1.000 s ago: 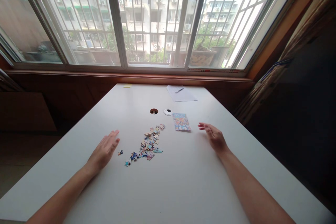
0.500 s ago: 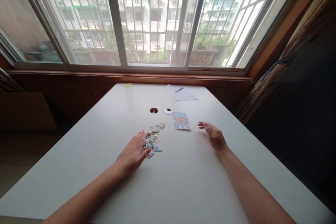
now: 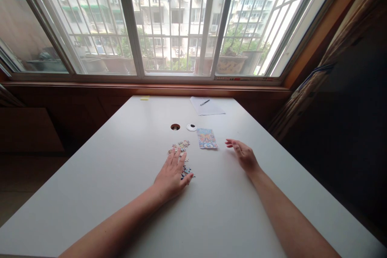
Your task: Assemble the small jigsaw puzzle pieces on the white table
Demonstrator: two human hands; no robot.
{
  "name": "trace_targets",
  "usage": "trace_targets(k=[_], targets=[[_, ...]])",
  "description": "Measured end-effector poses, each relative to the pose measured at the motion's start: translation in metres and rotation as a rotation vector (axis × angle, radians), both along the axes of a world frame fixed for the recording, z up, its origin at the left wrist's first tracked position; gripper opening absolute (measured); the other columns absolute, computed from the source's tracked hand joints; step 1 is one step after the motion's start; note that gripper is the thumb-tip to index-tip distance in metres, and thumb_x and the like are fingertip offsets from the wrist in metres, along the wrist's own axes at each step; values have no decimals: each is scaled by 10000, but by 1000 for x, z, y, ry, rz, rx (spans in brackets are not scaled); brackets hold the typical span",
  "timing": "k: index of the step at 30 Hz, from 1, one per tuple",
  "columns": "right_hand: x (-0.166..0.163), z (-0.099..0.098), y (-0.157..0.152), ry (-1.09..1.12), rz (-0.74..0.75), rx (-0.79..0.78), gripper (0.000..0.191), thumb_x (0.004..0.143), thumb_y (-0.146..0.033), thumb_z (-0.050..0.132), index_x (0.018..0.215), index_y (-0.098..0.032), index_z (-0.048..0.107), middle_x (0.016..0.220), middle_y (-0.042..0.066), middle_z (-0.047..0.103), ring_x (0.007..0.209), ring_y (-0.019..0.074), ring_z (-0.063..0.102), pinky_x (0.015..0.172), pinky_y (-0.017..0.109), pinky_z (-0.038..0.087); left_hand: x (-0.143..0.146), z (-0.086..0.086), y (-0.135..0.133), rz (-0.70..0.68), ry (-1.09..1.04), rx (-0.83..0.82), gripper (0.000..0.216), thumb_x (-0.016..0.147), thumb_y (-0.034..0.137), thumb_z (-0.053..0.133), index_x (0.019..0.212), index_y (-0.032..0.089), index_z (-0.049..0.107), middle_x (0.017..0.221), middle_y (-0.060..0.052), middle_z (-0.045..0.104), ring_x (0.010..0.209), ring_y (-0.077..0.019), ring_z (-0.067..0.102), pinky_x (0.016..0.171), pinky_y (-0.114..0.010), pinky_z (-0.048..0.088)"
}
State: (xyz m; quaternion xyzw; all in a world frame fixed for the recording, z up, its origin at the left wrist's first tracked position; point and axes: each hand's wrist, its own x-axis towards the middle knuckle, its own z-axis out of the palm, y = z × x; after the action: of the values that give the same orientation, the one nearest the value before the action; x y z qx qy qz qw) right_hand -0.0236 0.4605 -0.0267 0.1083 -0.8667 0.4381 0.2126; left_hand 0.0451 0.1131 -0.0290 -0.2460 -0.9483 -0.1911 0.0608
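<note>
A loose heap of small jigsaw puzzle pieces (image 3: 186,170) lies near the middle of the white table (image 3: 211,209). Over its left side rests my left hand (image 3: 171,173), palm down with fingers spread, hiding part of the heap. Further pieces show beyond the fingertips. My right hand (image 3: 243,156) is held above the table to the right, fingers loosely stretched and slightly curved, with nothing in it. Nearest to that hand is a colourful picture card (image 3: 207,138), lying flat between the pieces and the hand.
Behind the pieces are a round cable hole (image 3: 175,127) and its white cover (image 3: 191,127). Paper sheets (image 3: 211,109) with a pen (image 3: 204,102) lie at the far edge. A yellow slip (image 3: 144,98) is at the far left, below the barred window (image 3: 172,24).
My left hand has moved to the right across the heap, and the pieces beside it have shifted right. My right hand stays nearly the same; the view has turned slightly.
</note>
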Motion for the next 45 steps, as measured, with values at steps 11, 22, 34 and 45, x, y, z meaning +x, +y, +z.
trace_targets(k=[11, 22, 34, 45], targets=[[0, -1, 0, -1, 7, -6, 496, 1028, -545, 358, 1161, -191, 680, 1049, 91, 732, 903, 236, 700, 875, 413, 538, -24, 10, -4, 64, 126, 162, 589, 1011, 481, 433, 1526, 220, 315, 1638, -105, 218, 1542, -316, 59, 1241, -564, 197], [-2, -2, 1, -9, -21, -30, 506, 1020, -563, 365, 1170, -198, 683, 1026, 84, 738, 880, 237, 707, 854, 409, 552, -103, -1, -29, -175, -7, 53, 620, 1019, 531, 390, 1534, 189, 334, 1641, -116, 224, 1530, -294, 155, 1248, -502, 216], [0, 0, -1, -15, -1, 2, 527, 1017, -572, 358, 1179, -187, 679, 1040, 94, 739, 890, 236, 705, 860, 417, 564, -65, 15, -15, -428, -20, 47, 571, 1021, 485, 420, 1528, 229, 367, 1560, -84, 411, 1473, -233, 335, 1222, -416, 314], [5, 6, -10, 49, 12, 117, 433, 1038, -482, 361, 1188, -210, 663, 1105, 84, 717, 920, 232, 691, 878, 404, 543, -57, 18, -47, -239, -100, 220, 601, 1030, 523, 371, 1560, 254, 280, 1605, -81, 327, 1484, -250, 314, 1227, -436, 298]])
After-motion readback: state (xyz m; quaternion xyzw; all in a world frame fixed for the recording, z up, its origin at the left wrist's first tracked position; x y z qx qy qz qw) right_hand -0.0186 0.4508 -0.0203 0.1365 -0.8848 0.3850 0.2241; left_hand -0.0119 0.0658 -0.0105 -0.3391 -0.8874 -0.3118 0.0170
